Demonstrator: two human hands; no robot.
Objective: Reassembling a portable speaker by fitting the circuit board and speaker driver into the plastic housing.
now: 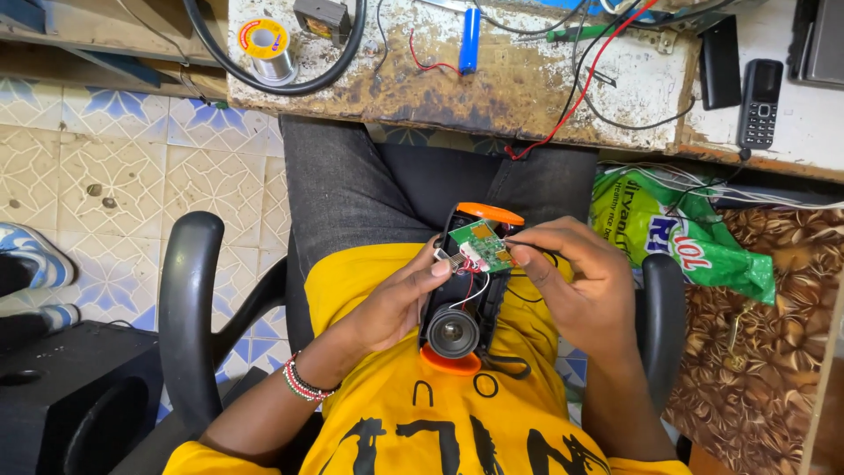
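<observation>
The left hand (400,295) grips an opened black-and-orange speaker (463,299) over the lap; the right hand (585,281) pinches a thin wire (527,244) at its green circuit board (479,242). This looks like wiring work needing fine, steady fingertip placement.

Glossy black-and-orange plastic speaker (466,299); matt green circuit board (481,243); surface (527,88) of rough, peeling painted wood.

Pale patterned tile floor with blue motifs (114,167). Worn wooden workbench, white paint flaking (527,88). Black plastic chair armrests (187,308). Brown floral-patterned cloth surface (774,352), lower right. Even daylight.
</observation>
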